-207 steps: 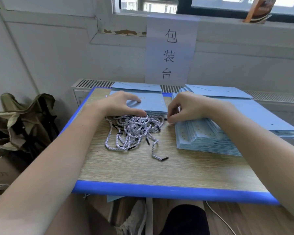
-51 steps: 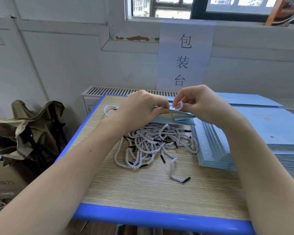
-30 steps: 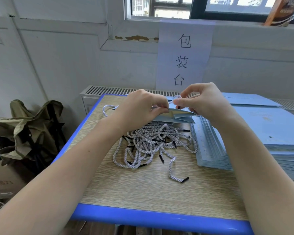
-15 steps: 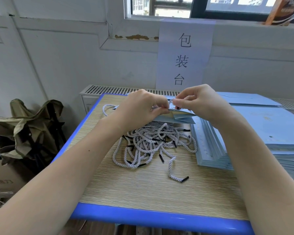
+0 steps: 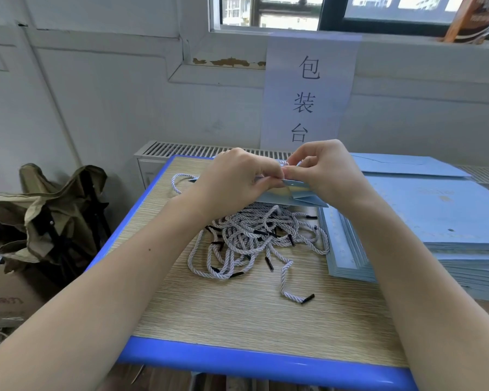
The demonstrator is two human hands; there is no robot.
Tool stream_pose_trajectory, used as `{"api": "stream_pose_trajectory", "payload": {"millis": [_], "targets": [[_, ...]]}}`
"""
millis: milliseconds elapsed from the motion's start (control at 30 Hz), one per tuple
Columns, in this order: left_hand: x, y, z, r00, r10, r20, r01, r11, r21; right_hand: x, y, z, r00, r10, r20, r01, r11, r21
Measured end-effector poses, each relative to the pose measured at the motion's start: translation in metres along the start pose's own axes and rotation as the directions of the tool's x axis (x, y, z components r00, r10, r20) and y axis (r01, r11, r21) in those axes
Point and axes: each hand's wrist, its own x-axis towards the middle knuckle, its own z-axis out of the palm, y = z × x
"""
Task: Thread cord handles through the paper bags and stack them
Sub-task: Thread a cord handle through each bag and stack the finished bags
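Observation:
A flat light-blue paper bag is lifted above the table between both hands. My left hand pinches the bag's upper edge. My right hand pinches a white twisted cord end at that same edge, fingertips nearly touching the left thumb. A loop of that cord trails out to the left of the bag. Below the bag lies a tangled pile of white cords with black tips. A thick stack of flat blue bags lies on the right.
The wooden table with a blue rim stands against a radiator and a wall with a paper sign. A folded olive fabric chair and a cardboard box sit on the floor to the left.
The cord loop that stood above my right fingers has been drawn down to the bag's edge. Both hands stay at the bag, the right fingertips closer to the left thumb.

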Motion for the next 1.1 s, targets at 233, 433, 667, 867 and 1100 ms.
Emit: {"api": "stream_pose_trajectory", "payload": {"millis": [233, 433, 667, 867, 1100], "targets": [[0.001, 0.000, 0.000, 0.999, -0.003, -0.034, 0.004, 1.000, 0.017, -0.001, 0.000, -0.009, 1.000, 0.005, -0.007, -0.005, 1.000, -0.001], [0.001, 0.002, 0.000, 0.999, 0.003, -0.033, -0.002, 0.999, 0.050, -0.005, -0.004, -0.016, 0.999, -0.004, 0.039, 0.004, 1.000, 0.007], [0.000, 0.001, 0.001, 0.999, 0.022, -0.026, -0.020, 0.998, 0.060, -0.005, -0.003, -0.016, 0.997, -0.028, 0.068, 0.025, 0.999, 0.046], [0.000, 0.003, 0.002, 1.000, 0.029, -0.002, -0.029, 0.998, 0.061, -0.003, 0.000, -0.012, 0.997, -0.017, 0.079, 0.023, 0.997, -0.077], [0.001, 0.001, 0.001, 1.000, 0.016, -0.004, -0.016, 0.999, 0.046, -0.004, -0.001, -0.015, 0.993, -0.035, 0.113, 0.044, 0.996, -0.072]]}}
